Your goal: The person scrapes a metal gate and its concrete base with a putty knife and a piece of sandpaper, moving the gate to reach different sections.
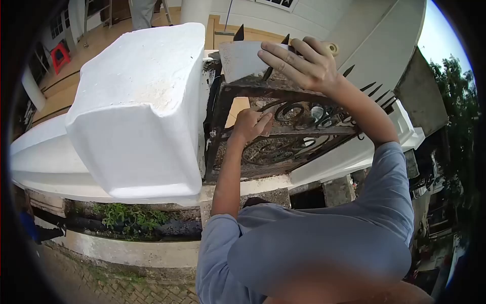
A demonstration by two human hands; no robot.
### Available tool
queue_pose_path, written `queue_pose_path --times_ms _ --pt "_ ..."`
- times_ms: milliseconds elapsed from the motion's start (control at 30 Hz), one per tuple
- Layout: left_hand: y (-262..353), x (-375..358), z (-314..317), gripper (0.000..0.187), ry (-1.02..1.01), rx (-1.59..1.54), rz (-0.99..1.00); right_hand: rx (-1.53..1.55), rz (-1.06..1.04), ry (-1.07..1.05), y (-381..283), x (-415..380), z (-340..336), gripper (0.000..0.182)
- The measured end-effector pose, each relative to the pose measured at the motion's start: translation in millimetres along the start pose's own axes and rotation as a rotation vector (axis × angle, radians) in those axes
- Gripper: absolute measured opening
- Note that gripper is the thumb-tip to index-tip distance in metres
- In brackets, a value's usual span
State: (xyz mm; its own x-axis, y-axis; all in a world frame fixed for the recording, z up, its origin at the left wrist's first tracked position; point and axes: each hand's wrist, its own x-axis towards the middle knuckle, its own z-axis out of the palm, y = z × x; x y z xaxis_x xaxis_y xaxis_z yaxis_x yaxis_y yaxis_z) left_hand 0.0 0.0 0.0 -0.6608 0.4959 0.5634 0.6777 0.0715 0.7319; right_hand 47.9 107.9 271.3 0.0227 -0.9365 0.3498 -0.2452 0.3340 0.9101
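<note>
A rusty wrought-iron fence panel [283, 152] with scrollwork and spiked tips stands beside a white pillar cap [142, 101]. My right hand [301, 63] rests on top of the panel, pressing a grey sheet [243, 58] against the top rail and spikes. My left hand [251, 125] is lower, fingers closed against a middle bar of the ironwork; whether it holds a small tool I cannot tell. Grey-blue sleeves cover both upper arms.
A white wall ledge [45, 162] runs left under the pillar. Below it are plants [126, 218] and a brick pavement [101, 289]. A tiled yard with a red stool [59, 55] and a person's legs [142, 12] lies beyond. A street drop shows at right.
</note>
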Motion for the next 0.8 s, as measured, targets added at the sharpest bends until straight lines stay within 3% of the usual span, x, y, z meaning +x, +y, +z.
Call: queue_pose_path --times_ms 100,167,200,233,300,433,533,567,633,800 --pt "11 -3 1 0.038 0.144 -0.084 0.038 -0.067 0.127 -0.049 36 -8 11 0.039" --pt "12 1 -4 0.039 0.071 -0.024 0.000 -0.177 0.505 -0.085 63 -24 15 0.039" --pt "11 -3 -2 0.039 0.063 -0.020 -0.002 -0.205 0.327 0.049 65 -17 7 0.043" --pt "7 -1 0 0.039 0.070 -0.010 0.010 -0.212 0.324 0.058 53 -7 -1 0.043" --pt "7 2 -2 0.039 0.060 0.000 0.026 -0.013 0.012 0.051 12 11 -19 0.047" --pt "14 1 -2 0.039 0.087 0.020 0.046 0.094 -0.029 -0.065 1 -7 3 0.048" --pt "14 2 -4 0.040 0.074 0.046 0.022 -0.197 0.240 -0.083 32 -15 5 0.043" --pt "15 2 -3 0.041 0.087 0.048 0.021 -0.199 0.241 -0.087 31 -20 4 0.043" --pt "16 2 -3 0.042 0.091 0.056 0.025 -0.024 0.107 0.108 16 -12 -8 0.043" --pt "7 2 2 0.044 0.079 0.067 0.017 0.135 -0.083 -0.048 -1 -36 13 0.040"
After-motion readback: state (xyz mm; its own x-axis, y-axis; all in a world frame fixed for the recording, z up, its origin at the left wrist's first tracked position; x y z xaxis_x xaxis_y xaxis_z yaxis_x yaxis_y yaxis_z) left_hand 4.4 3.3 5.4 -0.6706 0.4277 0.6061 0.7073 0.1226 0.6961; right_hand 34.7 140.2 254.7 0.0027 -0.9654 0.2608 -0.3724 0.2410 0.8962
